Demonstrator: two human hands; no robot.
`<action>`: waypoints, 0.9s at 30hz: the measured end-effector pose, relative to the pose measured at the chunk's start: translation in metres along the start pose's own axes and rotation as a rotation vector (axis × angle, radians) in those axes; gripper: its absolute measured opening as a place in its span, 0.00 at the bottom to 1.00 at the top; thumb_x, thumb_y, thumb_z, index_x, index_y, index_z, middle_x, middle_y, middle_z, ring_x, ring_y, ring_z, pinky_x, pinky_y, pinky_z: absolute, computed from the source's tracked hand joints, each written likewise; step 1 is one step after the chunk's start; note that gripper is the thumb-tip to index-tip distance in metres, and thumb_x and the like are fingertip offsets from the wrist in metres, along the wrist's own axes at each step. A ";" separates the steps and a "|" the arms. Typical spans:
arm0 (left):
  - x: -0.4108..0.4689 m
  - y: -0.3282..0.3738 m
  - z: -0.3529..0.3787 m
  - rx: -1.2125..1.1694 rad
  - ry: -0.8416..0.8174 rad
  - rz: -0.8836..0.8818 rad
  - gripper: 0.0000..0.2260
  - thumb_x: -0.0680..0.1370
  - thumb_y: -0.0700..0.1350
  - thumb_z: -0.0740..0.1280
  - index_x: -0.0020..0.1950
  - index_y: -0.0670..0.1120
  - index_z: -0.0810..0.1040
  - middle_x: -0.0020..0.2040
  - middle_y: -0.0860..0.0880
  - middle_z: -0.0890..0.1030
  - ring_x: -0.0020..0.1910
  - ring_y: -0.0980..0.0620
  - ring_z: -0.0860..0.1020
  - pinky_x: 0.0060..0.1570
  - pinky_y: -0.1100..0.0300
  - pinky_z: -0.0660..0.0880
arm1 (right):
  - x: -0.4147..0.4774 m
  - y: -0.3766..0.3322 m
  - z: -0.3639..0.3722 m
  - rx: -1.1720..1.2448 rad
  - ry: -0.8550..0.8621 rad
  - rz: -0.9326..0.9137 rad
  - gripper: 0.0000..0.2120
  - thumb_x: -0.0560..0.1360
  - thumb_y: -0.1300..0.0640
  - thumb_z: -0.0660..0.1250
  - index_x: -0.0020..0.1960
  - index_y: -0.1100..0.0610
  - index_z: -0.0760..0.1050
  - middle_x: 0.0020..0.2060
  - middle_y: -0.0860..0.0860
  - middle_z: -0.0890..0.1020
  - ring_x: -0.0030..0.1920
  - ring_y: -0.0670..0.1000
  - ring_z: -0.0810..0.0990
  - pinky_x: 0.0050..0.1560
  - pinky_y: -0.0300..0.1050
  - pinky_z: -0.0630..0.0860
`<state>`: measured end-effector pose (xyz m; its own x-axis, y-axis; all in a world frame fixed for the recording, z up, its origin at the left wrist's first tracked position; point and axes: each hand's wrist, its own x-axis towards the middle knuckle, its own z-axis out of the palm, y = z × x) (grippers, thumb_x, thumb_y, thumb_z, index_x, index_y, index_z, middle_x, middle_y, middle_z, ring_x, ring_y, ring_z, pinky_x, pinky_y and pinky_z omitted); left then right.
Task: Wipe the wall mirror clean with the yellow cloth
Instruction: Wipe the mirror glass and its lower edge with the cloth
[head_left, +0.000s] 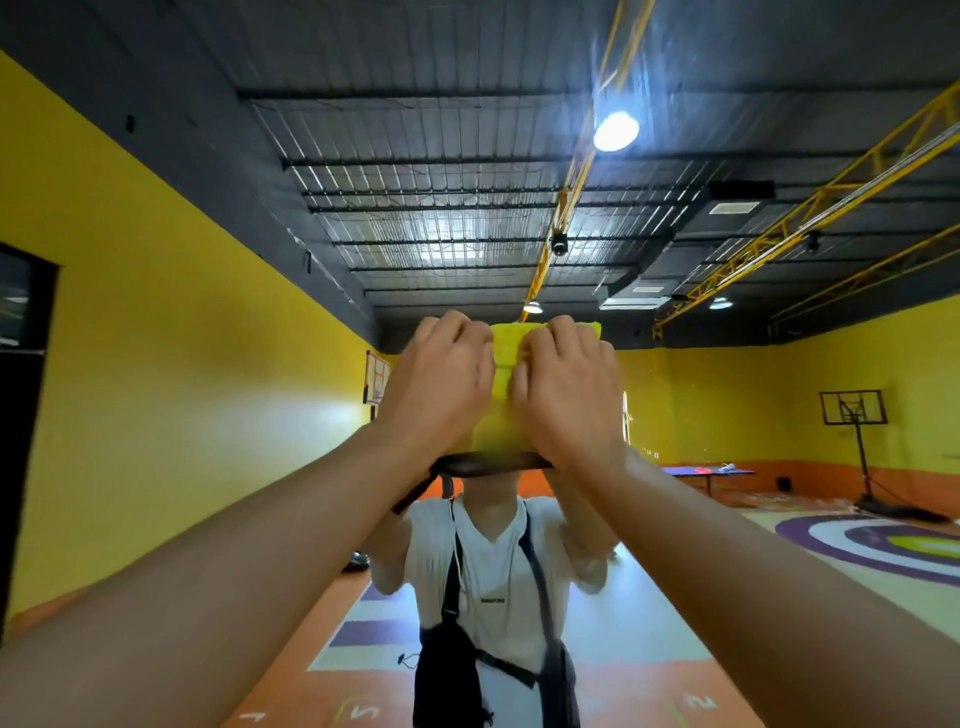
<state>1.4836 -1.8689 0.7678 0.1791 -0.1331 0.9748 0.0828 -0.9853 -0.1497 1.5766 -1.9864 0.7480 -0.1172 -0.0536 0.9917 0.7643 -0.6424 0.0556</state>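
Mid-wipe: left hand (441, 387), right hand (569, 395) pin yellow cloth (503, 415) to wall mirror (675, 415), fingers (457, 326) curled on it; next, even sweep.

Left grip (441, 387) and right grip (566, 397) raised side by side, curled on yellow cloth (500, 415)

An indoor sports hall: a basketball hoop (852, 408), a table-tennis table (707, 472) and painted floor markings (852, 546).

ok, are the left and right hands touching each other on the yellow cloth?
Apart. Head view shows a strip of yellow cloth between the left hand and the right hand all the way down; both grip it.
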 end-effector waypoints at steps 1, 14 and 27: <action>0.000 -0.001 0.006 0.046 0.026 -0.003 0.20 0.81 0.52 0.51 0.55 0.43 0.80 0.52 0.44 0.78 0.52 0.41 0.75 0.54 0.44 0.74 | -0.003 -0.002 0.005 -0.007 0.017 0.005 0.10 0.77 0.54 0.58 0.46 0.58 0.75 0.44 0.55 0.75 0.46 0.60 0.73 0.47 0.53 0.65; -0.020 0.005 0.064 0.221 0.387 0.017 0.11 0.82 0.47 0.61 0.56 0.40 0.77 0.57 0.40 0.77 0.56 0.38 0.73 0.55 0.46 0.69 | -0.001 0.026 0.030 -0.109 0.212 -0.269 0.12 0.83 0.51 0.60 0.44 0.56 0.75 0.40 0.54 0.74 0.41 0.58 0.72 0.43 0.54 0.68; 0.018 0.084 0.101 0.261 0.343 0.086 0.12 0.82 0.48 0.60 0.55 0.41 0.77 0.56 0.41 0.78 0.55 0.40 0.73 0.55 0.46 0.69 | 0.009 0.128 -0.002 -0.132 0.210 -0.361 0.13 0.84 0.52 0.60 0.45 0.57 0.76 0.39 0.55 0.74 0.40 0.60 0.72 0.41 0.55 0.69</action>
<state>1.5924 -1.9429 0.7561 -0.1357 -0.2851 0.9489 0.3351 -0.9145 -0.2268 1.6721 -2.0709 0.7640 -0.4993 0.0470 0.8652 0.5646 -0.7398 0.3660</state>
